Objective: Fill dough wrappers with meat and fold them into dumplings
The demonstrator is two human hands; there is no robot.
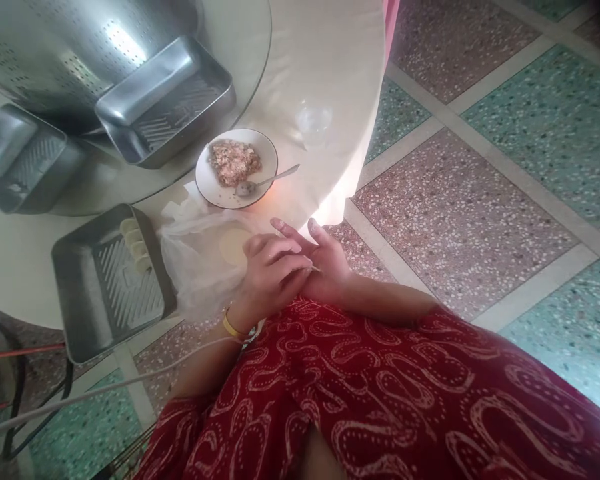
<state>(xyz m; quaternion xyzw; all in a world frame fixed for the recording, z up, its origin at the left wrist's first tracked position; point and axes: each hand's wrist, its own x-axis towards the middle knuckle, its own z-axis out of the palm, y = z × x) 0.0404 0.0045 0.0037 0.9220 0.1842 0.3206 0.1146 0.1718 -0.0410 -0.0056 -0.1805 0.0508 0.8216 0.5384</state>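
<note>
My left hand (276,268), with a yellow band at its wrist, is curled over the palm of my right hand (329,260). A thin pale edge shows by the left fingertips, but what it belongs to is hidden. The right hand lies palm up, its thumb and a finger stretched apart. Just left of my hands, a clear plastic bag (195,267) has a round pale dough wrapper (234,247) in or on it. Beyond them stands a white bowl (203,180) of minced filling (233,162) with a spoon (275,177) resting in it.
On the left, a metal tray (105,333) holds a short row of folded dumplings (135,245) along one side. Two more metal trays and a large perforated steel pot (70,60) stand on the glass turntable. A pale cable (105,388) crosses at lower left.
</note>
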